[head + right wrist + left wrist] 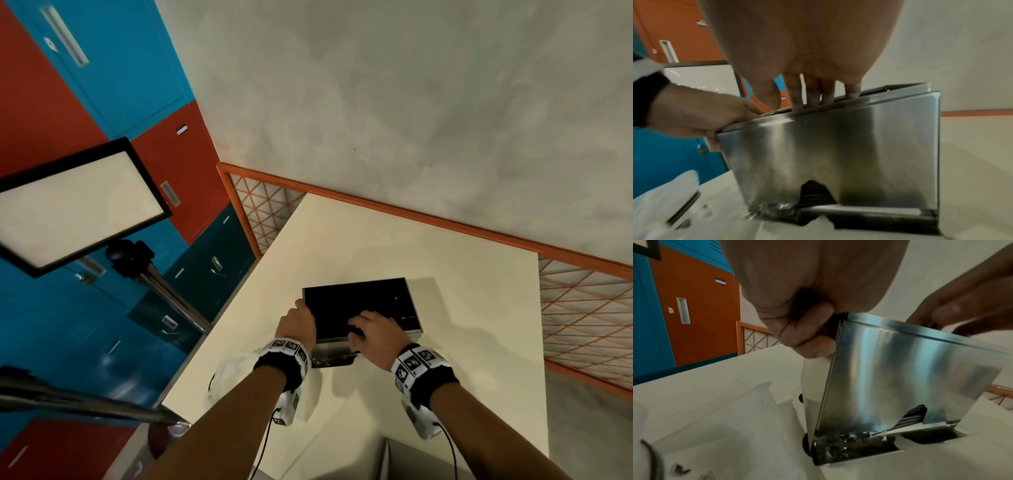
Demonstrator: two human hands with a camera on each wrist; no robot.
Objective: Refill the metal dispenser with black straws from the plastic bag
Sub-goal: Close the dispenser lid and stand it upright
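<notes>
1. Metal dispenser [363, 311]: steel box standing on the white table [445, 377], near the middle, its dark top facing the head camera. Whether that top is a shut lid or an open mouth I cannot tell from the head view.
2. Left hand [297, 323]: at the dispenser's near-left top corner, fingers curled round the top edge and the corner gripped, as the left wrist view shows.
3. Right hand [375, 330]: laid over the top near the front rim, fingers [797, 100] straight and close together, tips pressing on the top edge; it holds nothing.
4. Black straws [914, 416]: a stack shows through the notch cut low in the front wall, lying across above the tray lip. Judged from this, the box already carries a load.
5. Plastic bag [731, 417]: pale and crumpled, on the table just near and left of the dispenser, partly under the left forearm in the head view. It looks slack; no straws can be made out in it.
6. Progress, as a judgement: filling looks done or nearly so, with both hands settling or closing the top. Left to do: confirm the top is seated and clear the bag.
7. Surroundings: orange lattice railing [411, 214] along the far side of the table; blue and red lockers [102, 85] to the left.
</notes>
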